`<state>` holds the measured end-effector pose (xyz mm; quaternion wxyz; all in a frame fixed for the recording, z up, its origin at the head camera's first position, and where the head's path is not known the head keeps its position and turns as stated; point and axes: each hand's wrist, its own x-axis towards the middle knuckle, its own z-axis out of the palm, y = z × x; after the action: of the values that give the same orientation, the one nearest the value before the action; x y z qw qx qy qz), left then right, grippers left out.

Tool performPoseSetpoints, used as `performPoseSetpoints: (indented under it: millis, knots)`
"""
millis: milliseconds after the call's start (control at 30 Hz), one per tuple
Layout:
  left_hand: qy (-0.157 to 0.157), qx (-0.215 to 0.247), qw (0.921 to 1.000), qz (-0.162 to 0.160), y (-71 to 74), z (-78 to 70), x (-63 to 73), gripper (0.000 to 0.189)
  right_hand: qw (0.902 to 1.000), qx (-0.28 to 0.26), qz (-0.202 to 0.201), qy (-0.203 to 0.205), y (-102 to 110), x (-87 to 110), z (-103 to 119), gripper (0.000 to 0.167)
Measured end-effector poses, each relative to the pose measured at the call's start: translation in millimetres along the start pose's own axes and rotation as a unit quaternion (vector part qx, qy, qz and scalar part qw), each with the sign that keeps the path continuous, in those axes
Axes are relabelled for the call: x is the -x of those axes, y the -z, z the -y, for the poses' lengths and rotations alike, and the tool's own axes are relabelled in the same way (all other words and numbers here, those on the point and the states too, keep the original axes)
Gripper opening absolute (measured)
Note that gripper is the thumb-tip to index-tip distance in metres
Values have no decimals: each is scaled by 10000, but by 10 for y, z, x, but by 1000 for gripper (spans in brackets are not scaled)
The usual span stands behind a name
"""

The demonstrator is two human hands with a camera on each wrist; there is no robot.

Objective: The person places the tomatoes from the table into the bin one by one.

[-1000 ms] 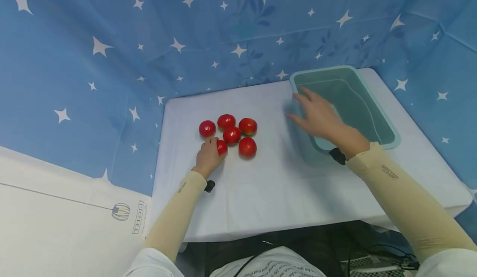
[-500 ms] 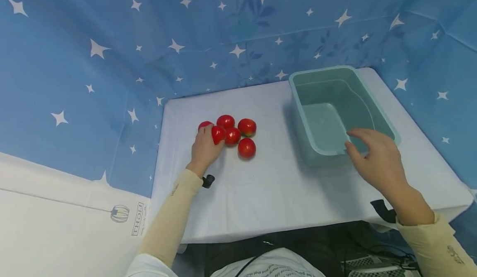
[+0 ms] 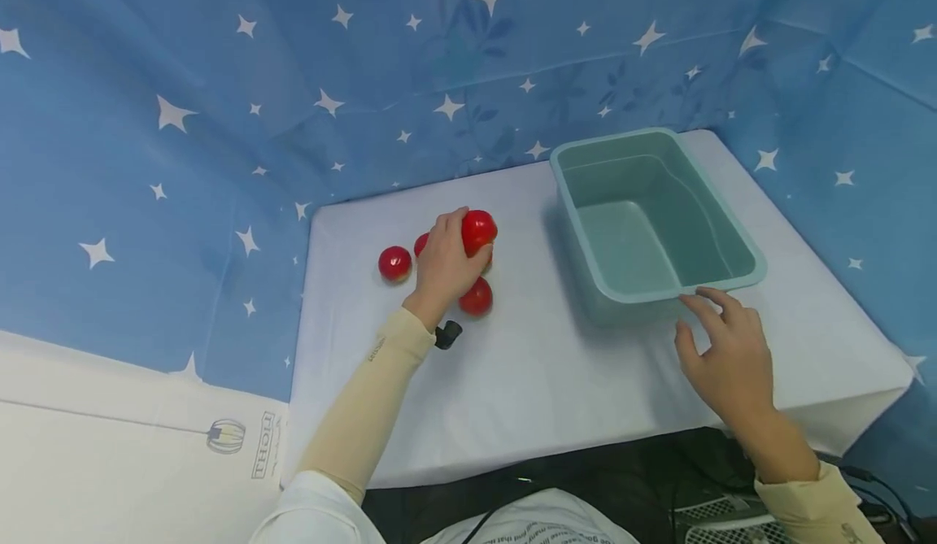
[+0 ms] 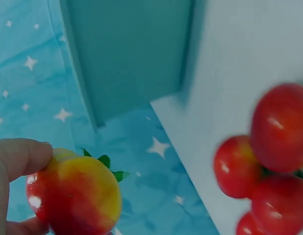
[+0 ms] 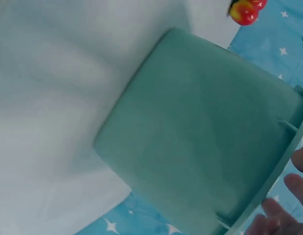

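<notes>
In the head view my left hand (image 3: 443, 266) grips a red tomato (image 3: 479, 231) between thumb and fingers, over the other tomatoes. The left wrist view shows yellow patches and green leaves on the held tomato (image 4: 75, 196). One tomato (image 3: 395, 264) lies to the left of that hand and another (image 3: 476, 298) just below it; others are partly hidden behind the hand. My right hand (image 3: 732, 357) is at the near side of a teal plastic bin (image 3: 629, 243), fingers loosely bent, fingertips right at its rim (image 5: 274, 181).
The bin stands on the right part of a white-covered table (image 3: 542, 389), with bare cloth between it and the tomatoes. A blue star-patterned curtain (image 3: 410, 56) hangs behind. Cables and a grey grated object (image 3: 732, 520) sit below the table's front edge.
My left hand has taken up a tomato and carried it rightward over the others. The right hand has drawn back from over the bin to its near rim.
</notes>
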<state>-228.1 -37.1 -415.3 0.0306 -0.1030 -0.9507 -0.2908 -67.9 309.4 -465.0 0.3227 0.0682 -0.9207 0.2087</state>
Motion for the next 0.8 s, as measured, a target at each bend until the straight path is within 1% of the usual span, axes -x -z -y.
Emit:
performPoseSetpoints:
  millis: [133, 233, 367, 467, 533, 633, 700, 800]
  knots:
    - [-256, 117, 9996, 18, -13, -222, -55, 81, 9997, -48, 130, -193, -23, 47, -42, 43]
    - [-321, 208, 9993, 32, -36, -380, -88, 84, 9991, -111, 262, -316, -55, 54, -60, 50]
    - [-394, 322, 9987, 101, -95, -582, -137, 86, 9971, -166, 539, -507, -125, 93, -61, 64]
    - [-484, 406, 9979, 157, -142, -706, -174, 85, 9960, -210, 608, -622, -202, 132, -48, 72]
    - [-566, 448, 9972, 176, -166, -781, -200, 84, 9962, -254, 530, -636, -250, 145, -41, 74]
    - [-693, 491, 9961, 242, -192, -888, -241, 85, 9976, -305, 315, -544, -292, 127, -41, 71]
    - [-775, 478, 9954, 284, -211, -950, -266, 84, 9983, -348, 169, -441, -299, 96, -47, 66]
    - [-908, 493, 9940, 364, -242, -1027, -297, 84, 9989, -304, -65, -350, -288, 47, -66, 54]
